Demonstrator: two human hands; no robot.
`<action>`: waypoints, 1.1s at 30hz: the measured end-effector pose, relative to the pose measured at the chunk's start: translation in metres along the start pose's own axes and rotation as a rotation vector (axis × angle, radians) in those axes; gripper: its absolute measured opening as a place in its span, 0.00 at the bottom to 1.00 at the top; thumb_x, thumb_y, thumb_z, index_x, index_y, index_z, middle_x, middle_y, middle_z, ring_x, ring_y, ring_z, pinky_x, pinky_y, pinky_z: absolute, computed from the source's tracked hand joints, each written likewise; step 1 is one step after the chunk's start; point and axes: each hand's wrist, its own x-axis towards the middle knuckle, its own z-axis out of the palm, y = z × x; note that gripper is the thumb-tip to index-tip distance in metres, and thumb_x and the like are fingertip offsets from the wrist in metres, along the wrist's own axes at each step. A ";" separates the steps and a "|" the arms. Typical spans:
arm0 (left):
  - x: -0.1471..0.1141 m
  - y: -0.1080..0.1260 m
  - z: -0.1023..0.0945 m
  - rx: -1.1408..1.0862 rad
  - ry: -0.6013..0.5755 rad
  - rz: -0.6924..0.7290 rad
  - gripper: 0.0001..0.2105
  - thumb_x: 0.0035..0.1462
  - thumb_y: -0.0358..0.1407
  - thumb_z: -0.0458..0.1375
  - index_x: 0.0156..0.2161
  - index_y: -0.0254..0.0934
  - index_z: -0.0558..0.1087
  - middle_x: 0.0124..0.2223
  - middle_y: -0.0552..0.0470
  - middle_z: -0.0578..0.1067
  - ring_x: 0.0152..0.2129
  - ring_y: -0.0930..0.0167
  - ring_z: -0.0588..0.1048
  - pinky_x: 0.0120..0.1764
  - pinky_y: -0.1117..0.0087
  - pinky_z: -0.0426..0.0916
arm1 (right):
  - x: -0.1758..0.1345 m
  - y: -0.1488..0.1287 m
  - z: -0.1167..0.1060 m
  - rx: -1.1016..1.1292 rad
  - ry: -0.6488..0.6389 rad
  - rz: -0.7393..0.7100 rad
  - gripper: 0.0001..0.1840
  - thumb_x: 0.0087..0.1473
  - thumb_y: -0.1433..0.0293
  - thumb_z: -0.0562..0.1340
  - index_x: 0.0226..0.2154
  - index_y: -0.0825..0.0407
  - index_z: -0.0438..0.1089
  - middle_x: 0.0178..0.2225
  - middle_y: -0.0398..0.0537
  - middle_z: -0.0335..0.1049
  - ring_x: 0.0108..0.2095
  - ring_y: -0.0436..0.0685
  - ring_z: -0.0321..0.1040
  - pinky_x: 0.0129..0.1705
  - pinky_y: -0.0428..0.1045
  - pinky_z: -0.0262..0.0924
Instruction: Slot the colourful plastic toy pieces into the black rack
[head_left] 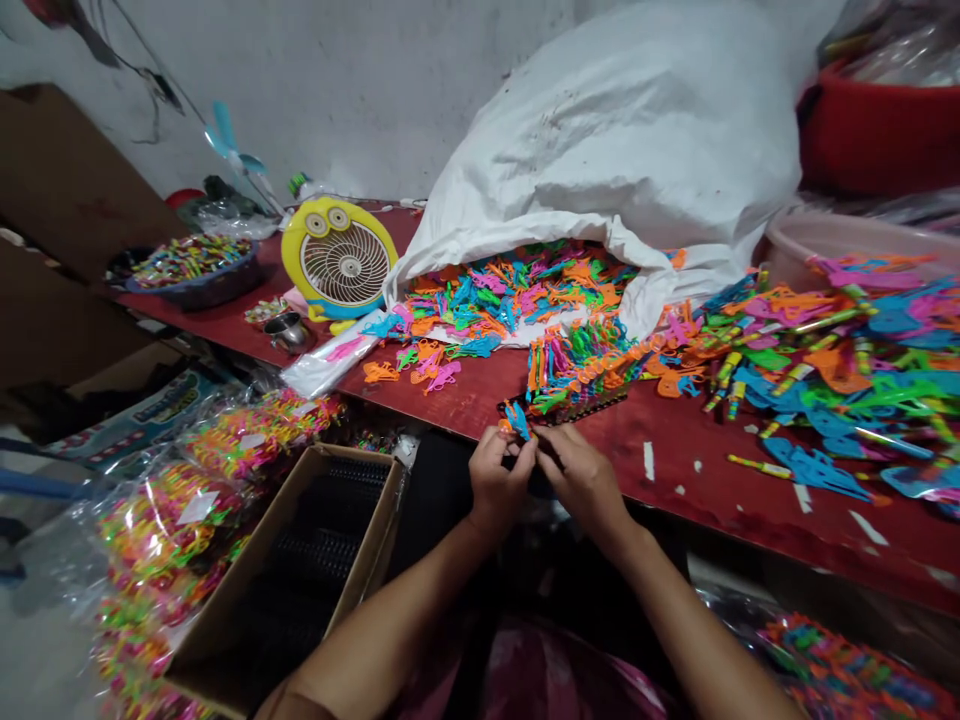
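My left hand (501,475) is closed around small plastic toy pieces, with a blue piece (517,420) and a bit of orange sticking up above the fingers. Close beside it, my right hand (589,482) has its thumb and fingers pinched together at the table's front edge; what lies between them is too small to make out. Just beyond the hands, a row of colourful plastic pieces (577,365) stands packed in a dark strip (596,408) on the red table (469,395).
A white sack (622,130) spills plastic pieces (510,290). Toys with striped tubes (817,390) are heaped right. A yellow fan (341,262), metal cup (289,332) and basin (202,285) stand left. Below are a carton of black strips (390,500) and bagged toys (172,520).
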 end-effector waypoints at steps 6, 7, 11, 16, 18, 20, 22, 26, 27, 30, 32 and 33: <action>0.003 -0.002 0.008 -0.066 0.136 -0.104 0.08 0.55 0.38 0.62 0.31 0.34 0.75 0.27 0.54 0.73 0.24 0.75 0.72 0.32 0.74 0.69 | 0.000 0.044 -0.037 0.116 0.492 0.415 0.11 0.58 0.65 0.57 0.41 0.51 0.71 0.35 0.48 0.72 0.34 0.55 0.69 0.38 0.51 0.63; 0.003 -0.002 0.010 -0.069 0.139 -0.104 0.09 0.55 0.39 0.63 0.32 0.34 0.75 0.27 0.53 0.73 0.24 0.75 0.72 0.33 0.74 0.70 | 0.003 0.054 -0.042 0.091 0.531 0.446 0.12 0.57 0.65 0.58 0.41 0.52 0.71 0.35 0.49 0.71 0.34 0.56 0.68 0.38 0.52 0.63; 0.004 -0.003 0.018 -0.077 0.091 -0.073 0.09 0.55 0.39 0.63 0.32 0.34 0.77 0.27 0.52 0.75 0.24 0.74 0.73 0.33 0.73 0.71 | 0.016 0.089 -0.049 -0.053 0.498 0.473 0.17 0.49 0.67 0.59 0.43 0.53 0.70 0.40 0.54 0.69 0.36 0.57 0.66 0.42 0.55 0.63; 0.008 -0.006 0.020 -0.040 0.068 -0.017 0.09 0.56 0.40 0.63 0.32 0.34 0.78 0.27 0.52 0.75 0.24 0.74 0.73 0.31 0.74 0.69 | 0.031 0.106 -0.041 -0.041 0.378 0.508 0.22 0.49 0.67 0.58 0.48 0.55 0.70 0.41 0.56 0.71 0.36 0.59 0.67 0.43 0.55 0.62; 0.008 -0.005 0.019 0.015 0.062 0.026 0.10 0.57 0.39 0.63 0.29 0.35 0.77 0.26 0.53 0.74 0.24 0.74 0.72 0.30 0.75 0.68 | 0.037 0.108 -0.039 -0.025 0.334 0.549 0.24 0.48 0.68 0.58 0.48 0.55 0.70 0.38 0.54 0.73 0.33 0.58 0.66 0.39 0.54 0.62; 0.009 -0.002 0.017 0.042 0.060 0.065 0.10 0.57 0.38 0.62 0.29 0.35 0.75 0.26 0.54 0.72 0.24 0.75 0.71 0.31 0.75 0.67 | 0.043 0.108 -0.040 -0.015 0.286 0.576 0.24 0.47 0.67 0.58 0.48 0.56 0.71 0.33 0.52 0.73 0.29 0.57 0.65 0.35 0.52 0.60; 0.008 0.003 0.014 0.047 0.079 0.106 0.08 0.58 0.37 0.62 0.30 0.35 0.74 0.27 0.55 0.72 0.24 0.76 0.71 0.31 0.75 0.67 | 0.046 0.109 -0.041 -0.002 0.249 0.567 0.24 0.47 0.67 0.58 0.47 0.56 0.72 0.29 0.49 0.72 0.27 0.56 0.63 0.31 0.50 0.57; 0.008 0.011 0.012 0.099 0.122 0.210 0.05 0.58 0.34 0.61 0.32 0.36 0.71 0.28 0.56 0.70 0.25 0.76 0.70 0.31 0.76 0.67 | 0.046 0.108 -0.040 0.043 0.271 0.530 0.22 0.45 0.66 0.59 0.44 0.55 0.74 0.28 0.48 0.72 0.24 0.54 0.61 0.29 0.49 0.55; 0.008 0.011 0.012 0.122 0.114 0.236 0.04 0.58 0.33 0.60 0.33 0.36 0.71 0.28 0.55 0.70 0.25 0.76 0.70 0.31 0.75 0.67 | 0.044 0.107 -0.039 0.048 0.287 0.519 0.22 0.45 0.66 0.59 0.44 0.54 0.74 0.28 0.48 0.72 0.24 0.54 0.61 0.29 0.49 0.55; 0.010 0.007 0.015 0.160 0.081 0.295 0.03 0.59 0.33 0.60 0.35 0.36 0.72 0.29 0.54 0.70 0.25 0.75 0.70 0.31 0.74 0.67 | 0.040 0.106 -0.035 0.024 0.336 0.486 0.19 0.45 0.67 0.58 0.41 0.52 0.74 0.30 0.49 0.73 0.26 0.55 0.62 0.30 0.48 0.55; 0.013 0.002 0.016 0.161 0.074 0.316 0.03 0.59 0.33 0.60 0.35 0.36 0.72 0.30 0.54 0.71 0.27 0.74 0.70 0.33 0.73 0.67 | 0.038 0.105 -0.033 0.002 0.350 0.475 0.18 0.45 0.68 0.58 0.41 0.52 0.74 0.31 0.50 0.74 0.27 0.55 0.62 0.31 0.48 0.56; 0.014 -0.001 0.017 0.157 0.072 0.319 0.03 0.59 0.33 0.60 0.35 0.36 0.72 0.30 0.53 0.71 0.27 0.74 0.70 0.34 0.73 0.67 | 0.037 0.104 -0.032 -0.005 0.352 0.473 0.18 0.45 0.68 0.58 0.41 0.53 0.74 0.32 0.50 0.74 0.27 0.55 0.63 0.31 0.48 0.55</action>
